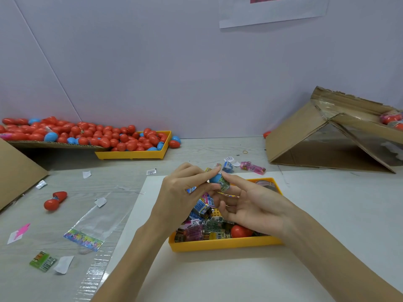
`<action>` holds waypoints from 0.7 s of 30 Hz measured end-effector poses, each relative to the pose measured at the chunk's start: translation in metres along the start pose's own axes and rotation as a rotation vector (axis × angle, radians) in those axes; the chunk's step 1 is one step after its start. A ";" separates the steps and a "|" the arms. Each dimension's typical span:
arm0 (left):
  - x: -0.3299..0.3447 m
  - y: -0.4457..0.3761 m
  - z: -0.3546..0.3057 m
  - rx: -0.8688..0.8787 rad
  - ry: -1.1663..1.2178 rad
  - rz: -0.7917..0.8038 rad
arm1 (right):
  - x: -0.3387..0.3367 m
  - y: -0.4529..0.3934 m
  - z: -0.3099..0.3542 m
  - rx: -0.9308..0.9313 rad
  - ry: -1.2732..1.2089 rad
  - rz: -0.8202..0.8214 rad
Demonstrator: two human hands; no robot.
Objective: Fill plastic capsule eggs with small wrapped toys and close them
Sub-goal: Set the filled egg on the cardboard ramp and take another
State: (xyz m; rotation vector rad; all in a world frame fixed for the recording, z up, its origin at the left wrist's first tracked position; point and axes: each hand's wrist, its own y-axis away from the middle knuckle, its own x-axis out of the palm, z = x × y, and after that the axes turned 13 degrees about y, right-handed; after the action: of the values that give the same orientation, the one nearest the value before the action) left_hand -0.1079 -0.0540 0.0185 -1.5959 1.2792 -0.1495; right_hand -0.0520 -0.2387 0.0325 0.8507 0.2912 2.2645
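Above a yellow tray [224,244] of several small wrapped toys, both hands meet. My left hand [183,192] pinches a blue capsule egg half [216,178] between thumb and fingers. My right hand [246,203] presses a green-and-white wrapped toy [224,184] against that half with its forefinger and thumb. A closed red egg [239,231] lies in the tray among the toys.
A second yellow tray [130,155] and cardboard sheet at the back left hold several red and blue eggs. An open red egg [55,200] lies on the table at left. Plastic bags [96,223], paper scraps and a few wrapped toys [253,167] are scattered around. A cardboard box [327,138] stands at right.
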 end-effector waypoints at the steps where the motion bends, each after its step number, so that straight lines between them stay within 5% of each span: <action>1: 0.000 0.000 0.000 0.002 -0.015 0.006 | 0.001 0.000 -0.001 0.019 -0.022 0.026; 12: -0.004 0.001 -0.005 -0.258 0.283 0.004 | -0.001 0.001 0.000 0.051 -0.158 0.125; 21: -0.005 0.002 -0.008 -0.298 0.245 0.070 | 0.002 -0.001 -0.001 0.086 -0.261 0.106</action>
State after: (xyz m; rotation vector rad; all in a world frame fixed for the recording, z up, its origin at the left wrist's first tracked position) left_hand -0.1163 -0.0556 0.0230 -1.8239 1.6036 -0.1171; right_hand -0.0534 -0.2369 0.0327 1.2193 0.2292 2.2169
